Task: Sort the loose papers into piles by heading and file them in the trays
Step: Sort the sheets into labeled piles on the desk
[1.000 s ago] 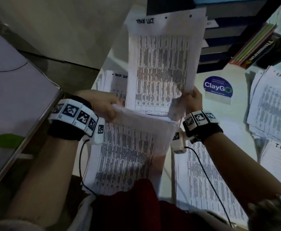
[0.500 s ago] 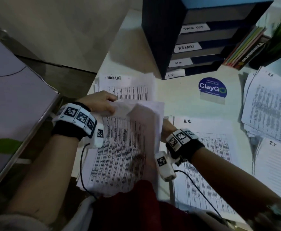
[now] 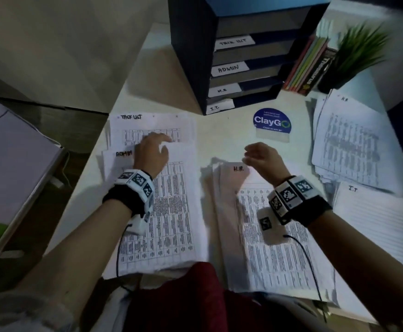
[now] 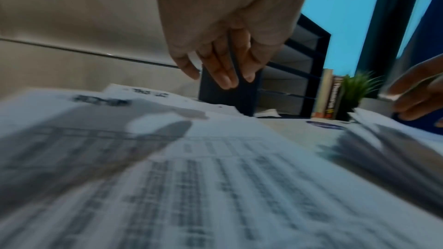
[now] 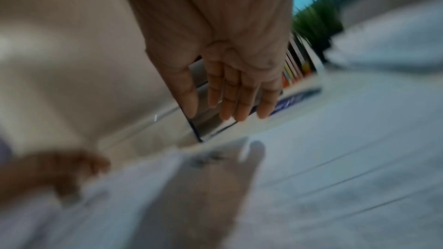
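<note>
1. We see thin white printed sheets with dense grid tables, sorted in flat rectangular piles on a pale smooth desk [image 3: 222, 137].
2. ADMIN pile [image 3: 171, 212] sits front left, its top edge overlapping the lower part of the TASK LIST pile [image 3: 152, 127] behind it. H.R. pile [image 3: 274, 250] sits front centre-right, with sheet edges fanned along its left side.
3. Far right: a looser, skewed stack [image 3: 348, 142], also headed H.R., with ragged edges; just in front of it lies an I.T. sheet [image 3: 382, 216] that looks ruled rather than tabled.
4. Left hand [image 3: 151, 154] is above the top of the ADMIN pile, fingers relaxed and spread, gripping nothing; the left wrist view shows the fingertips [image 4: 225, 80] clear of the paper.
5. Right hand [image 3: 261, 158] is over the top edge of the H.R. pile, fingers straight and close together, empty. The right wrist view is motion-blurred.
6. Open room: a bare desk strip between ADMIN and H.R. piles, and a wider patch in front of the trays around a round blue ClayGo sticker [image 3: 272, 123].
7. Tray unit [image 3: 190, 56]: dark blue, boxy, four stacked slots labelled TASK LIST, ADMIN, H.R., I.T. top to bottom. We can't tell what the slots hold.
8. Right of the trays: upright books [image 3: 308, 65], then a spiky green plant [image 3: 360, 49].
</note>
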